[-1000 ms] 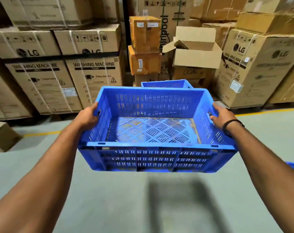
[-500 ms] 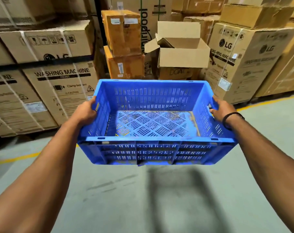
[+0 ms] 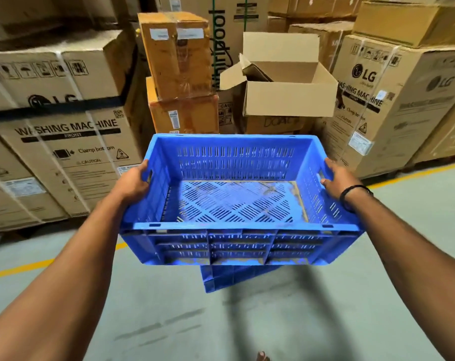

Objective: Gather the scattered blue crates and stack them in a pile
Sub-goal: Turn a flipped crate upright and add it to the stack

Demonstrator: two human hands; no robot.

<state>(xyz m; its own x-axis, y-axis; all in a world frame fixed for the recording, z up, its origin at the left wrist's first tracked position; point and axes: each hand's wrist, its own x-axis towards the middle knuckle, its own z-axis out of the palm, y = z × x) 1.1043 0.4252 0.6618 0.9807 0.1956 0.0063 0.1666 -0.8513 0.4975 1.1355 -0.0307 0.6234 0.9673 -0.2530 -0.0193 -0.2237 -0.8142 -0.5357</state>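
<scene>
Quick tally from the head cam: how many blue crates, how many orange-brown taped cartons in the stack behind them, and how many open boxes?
Blue crates: 2, the held crate and a second crate beneath it, mostly hidden.
Orange-brown taped cartons: 2, upper carton on lower carton.
Open cardboard box: 1.
Total: 5.

The crate (image 3: 236, 162) is bright blue, walls slotted, base pierced in a diamond lattice with what may be brownish grime. Tan cartons (image 3: 64, 142) at upper left carry black print; a yellow line (image 3: 18, 269) crosses the grey-green floor (image 3: 273, 324).
</scene>
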